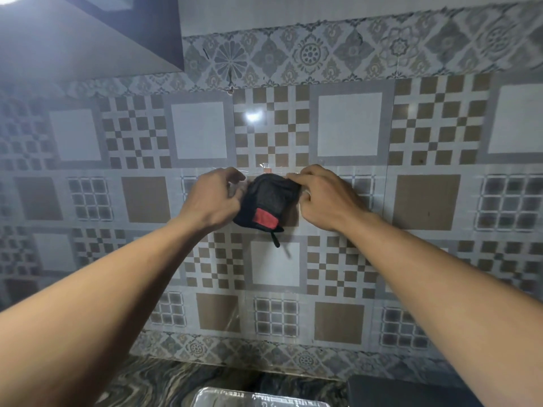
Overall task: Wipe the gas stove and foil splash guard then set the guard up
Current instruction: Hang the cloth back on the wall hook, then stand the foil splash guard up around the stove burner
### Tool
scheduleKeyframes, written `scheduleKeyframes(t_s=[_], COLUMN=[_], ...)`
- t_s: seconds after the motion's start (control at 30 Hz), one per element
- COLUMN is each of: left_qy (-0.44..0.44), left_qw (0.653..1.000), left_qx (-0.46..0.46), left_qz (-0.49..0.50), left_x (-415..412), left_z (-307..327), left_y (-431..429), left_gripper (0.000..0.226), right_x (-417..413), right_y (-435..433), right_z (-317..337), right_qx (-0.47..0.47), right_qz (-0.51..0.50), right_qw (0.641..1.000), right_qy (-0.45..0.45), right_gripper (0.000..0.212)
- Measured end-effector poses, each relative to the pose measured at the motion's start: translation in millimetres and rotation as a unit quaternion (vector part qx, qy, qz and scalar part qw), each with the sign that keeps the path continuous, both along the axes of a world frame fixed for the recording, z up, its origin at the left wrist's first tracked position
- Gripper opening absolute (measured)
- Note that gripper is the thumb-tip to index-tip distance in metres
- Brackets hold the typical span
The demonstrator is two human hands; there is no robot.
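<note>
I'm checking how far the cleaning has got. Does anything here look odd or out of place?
Yes: both hands, left hand and right hand, hold a dark cloth with a red patch up against the tiled wall, not at the stove. A foil tray sits below on the marbled counter, barely in frame.

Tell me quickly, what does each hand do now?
Left hand: closed on the dark grey cloth with a red patch, held at the tiled wall.
Right hand: closed on the same cloth.
</note>
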State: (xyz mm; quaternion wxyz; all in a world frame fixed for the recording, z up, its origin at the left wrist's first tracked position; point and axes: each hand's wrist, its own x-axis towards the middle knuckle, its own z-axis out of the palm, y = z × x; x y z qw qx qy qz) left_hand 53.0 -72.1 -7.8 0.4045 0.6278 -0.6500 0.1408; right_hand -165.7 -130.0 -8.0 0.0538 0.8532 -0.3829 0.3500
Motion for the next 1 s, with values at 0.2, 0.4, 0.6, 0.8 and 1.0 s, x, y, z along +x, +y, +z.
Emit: scheduleKeyframes(t_s=[0.2,0.4,0.6,0.8,1.0], left_qy=[-0.030,0.013,0.070,0.137,0.216], left_qw=[0.998,0.982,0.952,0.903,0.835], left_qx=[0.048,0.178,0.269,0.314,0.365], left_qz=[0.002,0.064,0.127,0.259,0.350], left_x=[-16.8,-34.3,-40.2,-42.6,-53.1], left_z=[-29.5,-88.1,-152.7,-223.6,-291.4], left_y=[31.2,90.9,176.0,260.6,341.2], left_gripper=[0.044,0.065,0.069,0.055,0.051], right_x=[-15.3,-24.2,-10.7,30.2,77.8], right_y=[44.1,84.1,116.3,152.0,182.3], right_z=[0.0,-27.1,-68.7,-128.5,-203.9], right_qx=[0.041,0.129,0.184,0.206,0.214], right_qz=[0.005,0.008,0.063,0.175,0.271], right_qw=[0.998,0.981,0.950,0.908,0.848], right_qy=[0.055,0.145,0.243,0.322,0.402], right_gripper=[0.045,0.057,0.065,0.071,0.068])
